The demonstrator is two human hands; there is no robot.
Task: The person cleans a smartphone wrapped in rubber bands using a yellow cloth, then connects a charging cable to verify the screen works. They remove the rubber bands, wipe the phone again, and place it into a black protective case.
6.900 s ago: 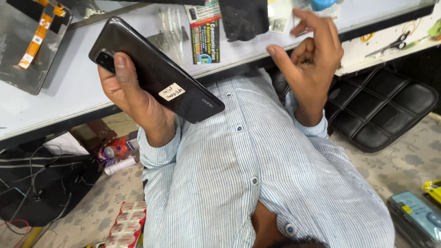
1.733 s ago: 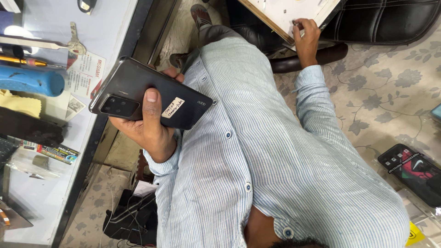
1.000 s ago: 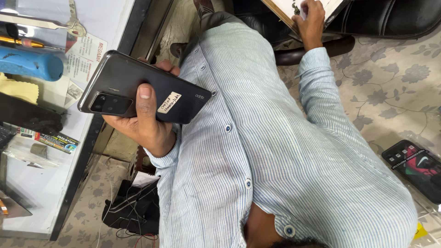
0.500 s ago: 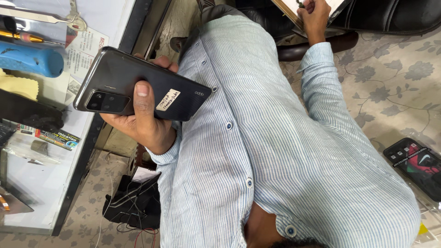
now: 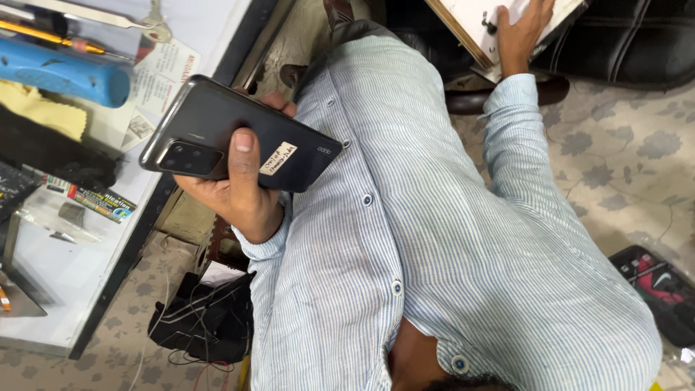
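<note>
My left hand (image 5: pixel 235 192) grips a dark grey smartphone (image 5: pixel 206 119) back side up, thumb across its middle beside a small white label (image 5: pixel 278 158). The phone's camera block points toward the white workbench (image 5: pixel 217 29) on the left. My right hand (image 5: pixel 515 36) is stretched out at the top right and rests in a wooden-edged drawer (image 5: pixel 463 40) with white sheets inside. A small dark item lies by its thumb. The fingertips are cut off by the frame's top edge, so a hold cannot be made out. My striped shirt (image 5: pixel 434 217) fills the middle.
On the bench lie a blue-handled tool (image 5: pixel 61 72), a yellow cloth (image 5: pixel 40 108), a screwdriver, keys and printed cards. A black cushion (image 5: pixel 630 43) sits at the top right. A tangle of cables (image 5: pixel 206 326) and a black-and-red pack (image 5: pixel 659 289) lie on the patterned floor.
My left hand has kept hold of the phone, drifting slightly left. My right hand has slid farther up into the drawer.
</note>
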